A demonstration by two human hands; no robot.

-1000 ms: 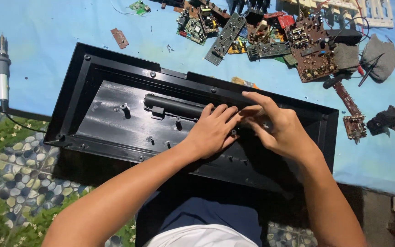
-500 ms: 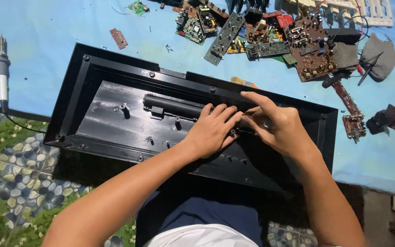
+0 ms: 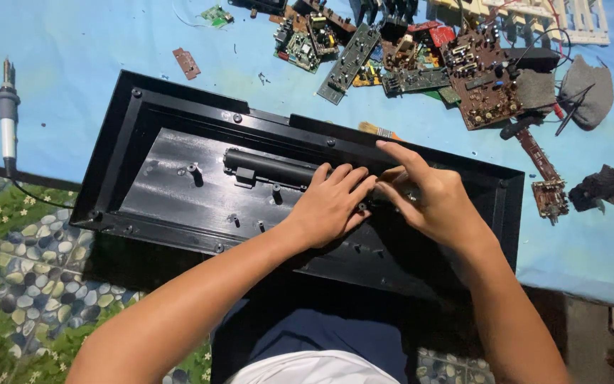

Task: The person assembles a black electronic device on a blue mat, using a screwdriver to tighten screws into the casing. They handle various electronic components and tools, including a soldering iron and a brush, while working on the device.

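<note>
A large black plastic housing (image 3: pixel 158 135) lies open side up across my lap and the blue cloth. Inside it a black tube-shaped part (image 3: pixel 268 167) runs along the back wall, with several screw posts around it. My left hand (image 3: pixel 328 206) rests palm down on the inside of the housing at the right end of that tube, fingers together. My right hand (image 3: pixel 428 195) sits just to its right, fingertips pinched against the left fingertips over something small that the fingers hide.
A soldering iron (image 3: pixel 7 114) lies at the far left on the blue cloth (image 3: pixel 72 50). Several circuit boards (image 3: pixel 421 64) are heaped beyond the housing at the top. A grey cloth (image 3: pixel 588 82) and dark parts (image 3: pixel 602 186) lie at the right. A pebble-patterned mat (image 3: pixel 23 284) is at lower left.
Both hands stay at the same spot in the housing; the fingers have shifted only slightly.
</note>
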